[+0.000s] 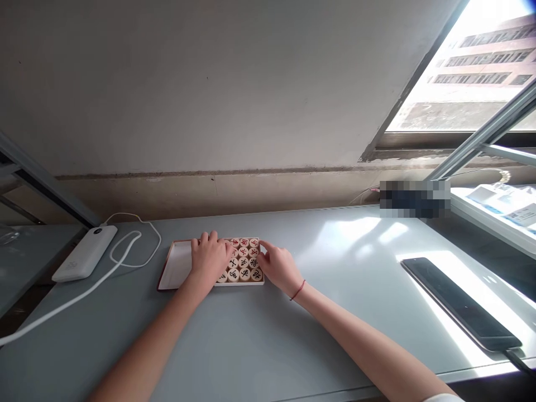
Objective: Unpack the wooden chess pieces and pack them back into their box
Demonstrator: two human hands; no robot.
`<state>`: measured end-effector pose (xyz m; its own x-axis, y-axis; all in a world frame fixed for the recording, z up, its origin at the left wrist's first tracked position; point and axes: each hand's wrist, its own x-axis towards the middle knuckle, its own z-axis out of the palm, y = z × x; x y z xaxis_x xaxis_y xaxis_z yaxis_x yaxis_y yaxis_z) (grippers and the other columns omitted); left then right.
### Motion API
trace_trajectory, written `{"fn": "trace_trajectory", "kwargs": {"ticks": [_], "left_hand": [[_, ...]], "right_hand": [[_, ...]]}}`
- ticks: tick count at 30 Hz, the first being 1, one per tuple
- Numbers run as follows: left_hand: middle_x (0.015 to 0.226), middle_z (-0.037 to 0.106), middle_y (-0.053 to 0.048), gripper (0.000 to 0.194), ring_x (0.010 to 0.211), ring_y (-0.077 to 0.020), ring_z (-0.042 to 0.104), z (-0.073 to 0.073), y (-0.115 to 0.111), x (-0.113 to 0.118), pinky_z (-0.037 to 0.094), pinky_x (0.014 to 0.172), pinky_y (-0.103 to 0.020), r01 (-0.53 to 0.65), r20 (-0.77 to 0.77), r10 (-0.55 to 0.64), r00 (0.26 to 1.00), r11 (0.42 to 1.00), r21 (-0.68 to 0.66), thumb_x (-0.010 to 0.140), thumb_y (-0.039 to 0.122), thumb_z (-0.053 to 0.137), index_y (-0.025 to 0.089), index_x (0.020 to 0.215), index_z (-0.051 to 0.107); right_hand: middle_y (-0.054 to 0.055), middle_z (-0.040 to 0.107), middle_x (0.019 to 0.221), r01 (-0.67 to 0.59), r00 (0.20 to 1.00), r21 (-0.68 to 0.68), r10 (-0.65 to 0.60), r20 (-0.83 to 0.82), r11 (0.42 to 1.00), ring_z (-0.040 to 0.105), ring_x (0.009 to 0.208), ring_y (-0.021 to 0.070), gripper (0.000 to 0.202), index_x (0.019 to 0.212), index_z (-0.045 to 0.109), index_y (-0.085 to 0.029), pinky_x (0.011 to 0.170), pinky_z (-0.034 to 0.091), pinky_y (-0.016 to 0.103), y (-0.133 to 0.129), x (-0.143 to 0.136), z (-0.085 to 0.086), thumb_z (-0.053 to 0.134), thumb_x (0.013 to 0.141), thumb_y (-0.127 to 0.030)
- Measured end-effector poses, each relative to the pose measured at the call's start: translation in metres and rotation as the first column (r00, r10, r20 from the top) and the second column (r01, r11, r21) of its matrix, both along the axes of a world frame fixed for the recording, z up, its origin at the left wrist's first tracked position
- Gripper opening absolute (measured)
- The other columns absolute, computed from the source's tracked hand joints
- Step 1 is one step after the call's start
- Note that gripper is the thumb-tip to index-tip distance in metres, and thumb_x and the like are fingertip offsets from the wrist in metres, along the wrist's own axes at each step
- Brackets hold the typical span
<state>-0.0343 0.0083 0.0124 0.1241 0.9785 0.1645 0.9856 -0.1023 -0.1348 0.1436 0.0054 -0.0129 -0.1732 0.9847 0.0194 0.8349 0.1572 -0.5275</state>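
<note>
A shallow box [239, 284] of round wooden xiangqi pieces [244, 274] lies on the grey desk, with red characters in the far rows and black ones in the near rows. Its white-lined lid [177, 263], edged in dark red, lies opened out on the left. My left hand [210, 258] rests palm down where lid and box meet, fingers stretched out, hiding the leftmost pieces. At the box's right end is my right hand [280, 267], its index finger at the far corner and its thumb by the end pieces. Its other fingers are curled and partly hidden.
A white power bank [86, 254] with a looping white cable [90, 291] lies left on the desk [234, 340]. A dark phone [458, 301] with a cable lies at right. Metal frames stand on both sides, a white tray [473, 209] at far right. A wall [218, 111] rises behind.
</note>
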Motion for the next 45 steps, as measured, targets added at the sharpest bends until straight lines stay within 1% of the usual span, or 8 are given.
{"fn": "trace_trajectory", "kwargs": {"ticks": [6,19,26,29,33,38,43,45], "left_hand": [[0.087,0.064,-0.013,0.036,0.084,-0.0270,0.056,-0.006,0.001,-0.001,0.034,0.070,-0.038,-0.003,0.013,0.002,1.000,0.999,0.051,0.088,0.022,0.034,0.014,0.079,0.068],[0.076,0.069,-0.006,0.021,0.079,-0.0238,0.058,-0.006,-0.002,-0.004,0.032,0.072,-0.036,0.063,0.168,-0.080,0.983,0.993,0.103,0.085,0.024,0.043,0.019,0.073,0.059],[0.089,0.071,-0.004,0.017,0.090,-0.0231,0.060,-0.007,0.000,-0.016,0.034,0.075,-0.035,0.084,0.257,-0.109,0.960,0.991,0.106,0.087,0.023,0.046,0.022,0.085,0.062],[0.096,0.070,-0.005,0.020,0.091,-0.0224,0.060,-0.002,-0.001,-0.015,0.037,0.077,-0.034,0.097,0.338,-0.139,0.931,0.986,0.139,0.090,0.029,0.045,0.021,0.092,0.063],[0.084,0.069,-0.004,0.026,0.083,-0.0202,0.060,0.010,-0.011,-0.001,0.044,0.076,-0.032,0.227,0.625,-0.234,0.744,0.970,0.093,0.091,0.038,0.046,0.022,0.088,0.065],[0.081,0.067,-0.002,0.029,0.079,-0.0175,0.060,0.017,-0.021,0.014,0.047,0.074,-0.028,0.298,0.802,-0.165,0.575,0.954,-0.018,0.092,0.038,0.044,0.022,0.080,0.064],[0.089,0.068,-0.003,0.028,0.084,-0.0177,0.061,0.011,-0.018,0.014,0.049,0.074,-0.027,0.310,0.792,-0.193,0.579,0.951,0.005,0.092,0.038,0.044,0.022,0.087,0.066],[0.091,0.068,-0.003,0.029,0.086,-0.0180,0.062,0.009,-0.015,0.009,0.048,0.077,-0.028,0.261,0.741,-0.215,0.636,0.964,0.056,0.092,0.040,0.044,0.022,0.093,0.066]], "right_hand": [[0.000,0.067,0.064,0.029,1.000,-0.005,-0.029,0.011,1.000,0.056,0.061,0.0143,0.040,0.120,0.061,-0.020,0.077,0.030,0.028,-0.001,-0.001,0.002,0.041,0.085,-0.018],[-0.001,0.066,0.063,0.001,0.997,-0.020,-0.002,-0.075,1.000,0.054,0.057,0.0136,0.040,0.119,0.062,-0.021,0.062,0.031,0.024,0.000,0.002,0.005,0.043,0.083,-0.017],[0.000,0.067,0.067,0.019,0.989,-0.059,-0.027,-0.143,0.998,0.059,0.062,0.0153,0.033,0.112,0.064,-0.019,0.063,0.038,0.025,0.003,0.007,0.001,0.046,0.084,-0.022],[0.005,0.069,0.085,0.023,0.984,0.151,0.005,-0.179,0.988,0.063,0.075,0.0187,0.034,0.117,0.059,-0.017,0.072,0.045,0.030,0.002,0.007,0.001,0.047,0.086,-0.024],[0.012,0.061,0.120,-0.194,0.938,0.565,0.320,-0.131,0.802,0.058,0.104,0.0212,0.037,0.127,0.050,-0.021,0.086,0.048,0.034,-0.001,0.006,0.002,0.048,0.091,-0.027],[0.007,0.068,0.107,-0.264,0.904,0.641,0.416,-0.097,0.721,0.061,0.091,0.0177,0.029,0.121,0.054,-0.023,0.081,0.050,0.032,-0.001,0.007,0.001,0.047,0.094,-0.022],[0.008,0.067,0.112,-0.326,0.890,0.624,0.453,-0.051,0.710,0.061,0.097,0.0174,0.031,0.122,0.055,-0.024,0.082,0.048,0.031,0.003,0.009,0.003,0.045,0.093,-0.022],[0.009,0.068,0.110,-0.241,0.928,0.625,0.364,-0.075,0.743,0.061,0.097,0.0181,0.027,0.119,0.056,-0.022,0.083,0.046,0.032,0.010,0.014,0.001,0.045,0.094,-0.024]]}}
